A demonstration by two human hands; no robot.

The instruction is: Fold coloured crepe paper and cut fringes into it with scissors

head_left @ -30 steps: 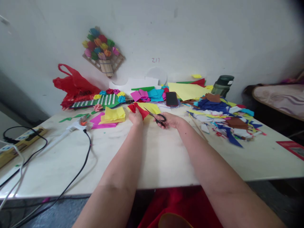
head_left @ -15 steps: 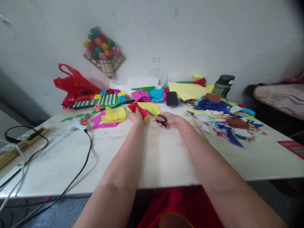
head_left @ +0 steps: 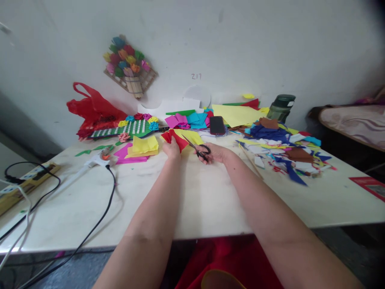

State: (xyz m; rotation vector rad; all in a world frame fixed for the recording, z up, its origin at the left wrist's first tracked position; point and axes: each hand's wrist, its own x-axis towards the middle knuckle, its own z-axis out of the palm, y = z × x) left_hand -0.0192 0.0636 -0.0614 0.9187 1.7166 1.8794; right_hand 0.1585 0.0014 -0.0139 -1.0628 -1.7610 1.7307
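My left hand (head_left: pixel 172 149) is closed on a piece of red paper (head_left: pixel 179 143) near the middle of the table. In my right hand (head_left: pixel 213 153) are black-handled scissors (head_left: pixel 204 150), their blades opened a little and pointing left at the red paper's right edge. Yellow paper (head_left: pixel 194 137) lies behind and partly under the red piece. Left of my left hand, folded yellow sheets (head_left: pixel 141 146) rest on magenta paper (head_left: pixel 122 152).
A phone (head_left: pixel 217 125) and a green bottle (head_left: pixel 281 108) stand behind a heap of coloured scraps (head_left: pixel 296 154) on the right. On the left are a red bag (head_left: pixel 96 106), a hot glue gun with a cable (head_left: pixel 100 156) and a power strip (head_left: pixel 28 180).
The scissor blades look slightly wider apart, with the lower handle ring a bit further from the upper one. The view has shifted slightly; both hands stay in nearly the same place.
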